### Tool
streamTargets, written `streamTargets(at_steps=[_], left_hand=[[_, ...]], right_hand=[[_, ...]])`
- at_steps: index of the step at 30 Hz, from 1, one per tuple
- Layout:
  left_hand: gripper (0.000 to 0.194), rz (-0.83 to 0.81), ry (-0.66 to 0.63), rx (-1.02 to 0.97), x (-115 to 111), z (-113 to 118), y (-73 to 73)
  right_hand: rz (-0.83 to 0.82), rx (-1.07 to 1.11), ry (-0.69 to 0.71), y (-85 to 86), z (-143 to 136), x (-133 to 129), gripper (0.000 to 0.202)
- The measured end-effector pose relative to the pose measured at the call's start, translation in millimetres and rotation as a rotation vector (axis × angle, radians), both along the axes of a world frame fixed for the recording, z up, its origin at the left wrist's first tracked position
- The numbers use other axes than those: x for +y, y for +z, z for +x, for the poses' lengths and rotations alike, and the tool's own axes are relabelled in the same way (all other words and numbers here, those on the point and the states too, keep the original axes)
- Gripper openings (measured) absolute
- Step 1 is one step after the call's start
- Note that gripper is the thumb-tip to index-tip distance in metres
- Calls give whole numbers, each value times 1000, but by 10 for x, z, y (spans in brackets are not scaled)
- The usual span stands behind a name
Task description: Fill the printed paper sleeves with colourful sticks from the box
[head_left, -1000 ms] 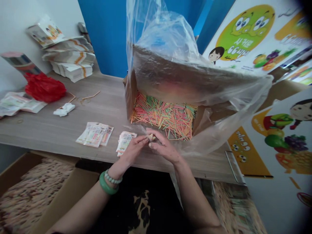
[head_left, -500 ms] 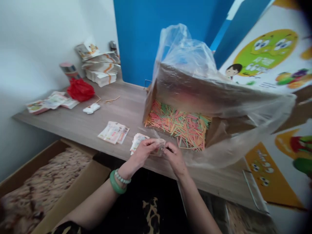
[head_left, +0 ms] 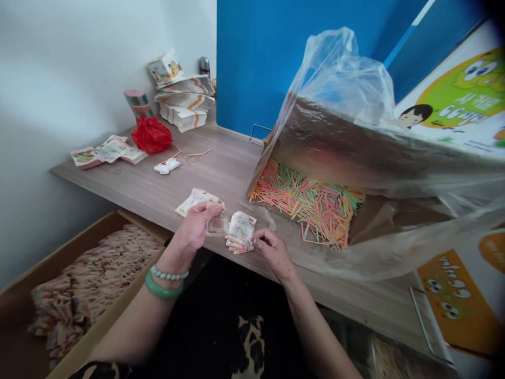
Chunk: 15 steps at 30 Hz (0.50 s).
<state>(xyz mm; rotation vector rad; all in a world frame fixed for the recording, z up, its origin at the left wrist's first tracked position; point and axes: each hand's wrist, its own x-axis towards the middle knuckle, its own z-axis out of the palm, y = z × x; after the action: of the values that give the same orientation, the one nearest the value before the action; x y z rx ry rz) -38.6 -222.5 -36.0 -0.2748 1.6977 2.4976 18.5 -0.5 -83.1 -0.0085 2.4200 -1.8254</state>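
Note:
My left hand, with a green bangle and a beaded bracelet at its wrist, pinches a small clear packet above the table's front edge. Behind it lie some flat printed packets. Just right of the held packet is a small fanned stack of printed packets. My right hand is at that stack's right edge, thumb and fingertips pressed together; whether anything is between them is too small to tell. Beyond it, a box lined with clear plastic holds many coloured sticks.
On the grey table are a red plastic bag, a white wad, more packets and stacked packs. A carton full of packets stands below left. Clear plastic drapes over the table at right.
My hands have moved apart. The left has gone left with the packet, over towards the flat packets; the right stays near the stack. The camera view has shifted, too.

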Motion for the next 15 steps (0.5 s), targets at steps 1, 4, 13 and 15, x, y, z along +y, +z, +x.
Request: streamTargets(at_steps=[1,4,13,15], left_hand=[[18,5,62,-18,-67,-34,-20],[16,-47,132,-73,-244,-169,-95],[21,-1214,249,191,-309,-665,-543],[31,-1340,271,168,-302,-686,-612]], right_hand=[[41,-1,-9,-32,-7,9,13],[214,-23,-51,-97,-56,-6,13],[602,-27,-230,-195,-357,-420,31],[558,-56,-260,-254,-370,-428,37]])
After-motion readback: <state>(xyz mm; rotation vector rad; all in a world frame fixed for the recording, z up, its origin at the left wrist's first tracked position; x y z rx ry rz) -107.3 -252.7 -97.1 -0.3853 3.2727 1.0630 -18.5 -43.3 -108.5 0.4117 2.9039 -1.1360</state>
